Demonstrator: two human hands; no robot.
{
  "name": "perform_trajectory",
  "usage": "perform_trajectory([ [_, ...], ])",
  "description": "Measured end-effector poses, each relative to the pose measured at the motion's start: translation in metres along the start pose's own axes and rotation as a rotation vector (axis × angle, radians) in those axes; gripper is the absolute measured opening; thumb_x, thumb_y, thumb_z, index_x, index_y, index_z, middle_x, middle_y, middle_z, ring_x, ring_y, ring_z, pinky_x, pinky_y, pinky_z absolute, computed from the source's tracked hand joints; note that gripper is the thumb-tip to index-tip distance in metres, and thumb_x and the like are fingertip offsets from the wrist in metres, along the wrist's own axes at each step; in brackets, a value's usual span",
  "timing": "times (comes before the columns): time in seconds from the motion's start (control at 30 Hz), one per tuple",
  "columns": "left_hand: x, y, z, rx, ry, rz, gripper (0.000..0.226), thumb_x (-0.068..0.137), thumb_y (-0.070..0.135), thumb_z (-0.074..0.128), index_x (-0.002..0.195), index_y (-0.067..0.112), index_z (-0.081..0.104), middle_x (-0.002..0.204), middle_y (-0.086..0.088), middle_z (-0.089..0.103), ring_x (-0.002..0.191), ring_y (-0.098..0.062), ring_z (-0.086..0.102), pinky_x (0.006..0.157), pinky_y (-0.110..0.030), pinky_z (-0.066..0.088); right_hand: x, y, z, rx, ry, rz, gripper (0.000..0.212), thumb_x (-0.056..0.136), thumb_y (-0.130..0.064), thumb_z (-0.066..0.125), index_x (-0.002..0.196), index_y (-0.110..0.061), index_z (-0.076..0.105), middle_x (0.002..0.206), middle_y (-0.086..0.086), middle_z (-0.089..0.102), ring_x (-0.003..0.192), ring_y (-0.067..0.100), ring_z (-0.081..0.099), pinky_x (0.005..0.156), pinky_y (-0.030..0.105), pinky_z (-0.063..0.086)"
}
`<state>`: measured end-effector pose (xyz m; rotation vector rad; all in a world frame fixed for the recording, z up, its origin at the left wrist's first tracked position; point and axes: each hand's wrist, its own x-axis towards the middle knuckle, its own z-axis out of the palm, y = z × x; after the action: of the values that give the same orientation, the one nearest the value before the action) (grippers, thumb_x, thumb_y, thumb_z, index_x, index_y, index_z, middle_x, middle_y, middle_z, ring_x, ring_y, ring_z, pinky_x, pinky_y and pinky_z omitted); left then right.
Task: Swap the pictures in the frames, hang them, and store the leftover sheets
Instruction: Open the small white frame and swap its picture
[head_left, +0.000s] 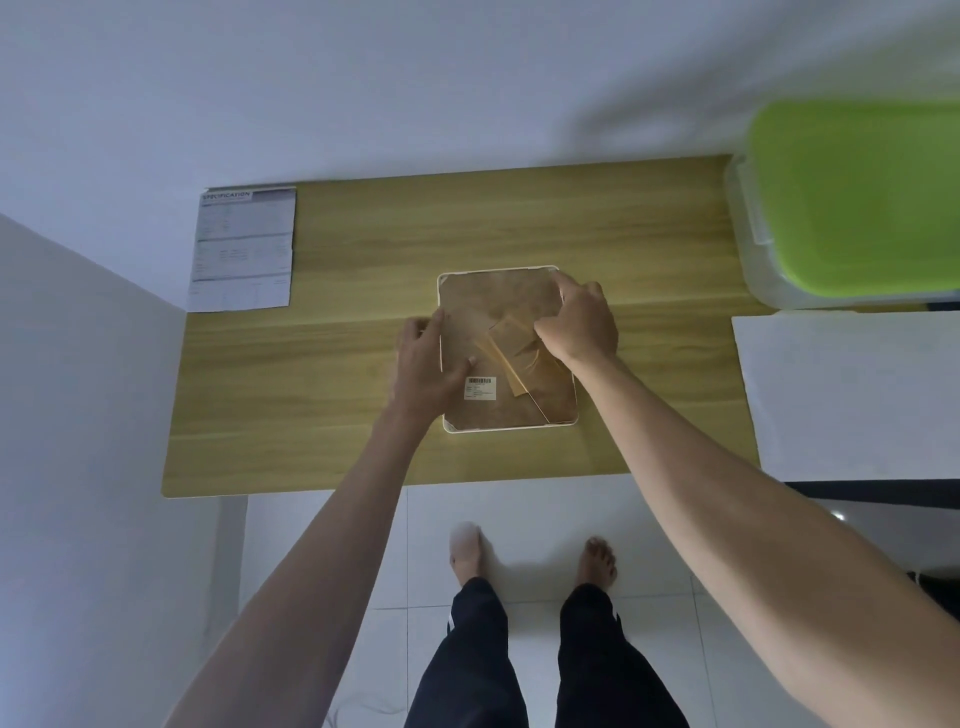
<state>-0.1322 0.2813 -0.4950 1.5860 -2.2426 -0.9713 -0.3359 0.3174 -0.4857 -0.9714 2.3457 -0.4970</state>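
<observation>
Brown backing board faces up on the white-edged frame (509, 349), which lies face down near the middle of the tabletop (332, 395). At the frame's left edge the left hand (427, 364) presses flat, fingers spread over the board. At its far right corner the right hand (581, 321) pinches something small, fingers curled; what exactly, I cannot tell. Left of the frame lies a printed sheet (243, 248); right of it, a green-lidded box (852, 202).
</observation>
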Motion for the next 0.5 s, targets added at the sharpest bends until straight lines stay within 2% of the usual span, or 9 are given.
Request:
perform_trajectory([
  [0.03,-0.002,-0.001,0.000,0.059,-0.016,0.045,0.103,0.070,0.060,0.069,0.155,0.014,0.032,0.144,-0.018,0.041,0.133,-0.034,0.042,0.109,-0.042,0.039,0.002,-0.003,-0.002,-0.014,-0.019,0.007,0.074,0.083,-0.016,0.062,0.151,-0.034,0.041,0.130,0.008,0.049,0.111,0.031,0.060,0.087,0.039,0.055],
  [0.1,-0.007,-0.004,0.000,0.179,-0.111,0.129,0.142,0.053,0.089,0.060,0.160,0.012,0.006,0.165,-0.018,0.008,0.152,-0.034,0.013,0.120,-0.046,0.020,0.008,-0.008,-0.006,-0.052,-0.057,0.019,0.075,0.085,-0.026,0.068,0.153,-0.034,0.037,0.136,0.009,0.047,0.118,0.032,0.058,0.091,0.039,0.054],
  [0.17,-0.010,-0.009,0.002,0.255,-0.209,0.193,0.167,0.038,0.102,0.052,0.157,0.007,-0.016,0.165,-0.015,-0.020,0.154,-0.029,-0.016,0.125,-0.048,0.002,0.014,-0.011,-0.008,-0.087,-0.082,0.023,0.077,0.084,-0.035,0.075,0.152,-0.033,0.038,0.140,0.010,0.046,0.124,0.033,0.054,0.094,0.040,0.052],
  [0.2,-0.010,-0.012,0.004,0.288,-0.230,0.223,0.171,0.034,0.104,0.049,0.155,0.004,-0.020,0.163,-0.016,-0.025,0.152,-0.028,-0.022,0.126,-0.048,-0.001,0.016,-0.013,-0.008,-0.093,-0.086,0.019,0.077,0.083,-0.036,0.077,0.151,-0.032,0.040,0.140,0.011,0.046,0.125,0.034,0.053,0.096,0.041,0.051],
  [0.33,-0.012,-0.021,0.011,0.360,-0.223,0.276,0.175,0.033,0.108,0.040,0.153,-0.007,-0.014,0.163,-0.023,-0.018,0.153,-0.031,-0.018,0.126,-0.050,0.001,0.021,-0.013,-0.005,-0.081,-0.067,0.021,0.076,0.080,-0.034,0.083,0.145,-0.025,0.047,0.136,0.011,0.050,0.123,0.034,0.055,0.098,0.042,0.051],
  [0.5,-0.012,-0.021,0.013,0.363,-0.195,0.293,0.173,0.036,0.107,0.044,0.154,-0.008,-0.010,0.164,-0.023,-0.013,0.154,-0.030,-0.014,0.125,-0.050,0.006,0.029,-0.014,-0.005,-0.032,-0.089,0.051,0.075,0.076,-0.029,0.088,0.139,-0.020,0.049,0.137,0.013,0.046,0.126,0.033,0.050,0.097,0.040,0.048],
])
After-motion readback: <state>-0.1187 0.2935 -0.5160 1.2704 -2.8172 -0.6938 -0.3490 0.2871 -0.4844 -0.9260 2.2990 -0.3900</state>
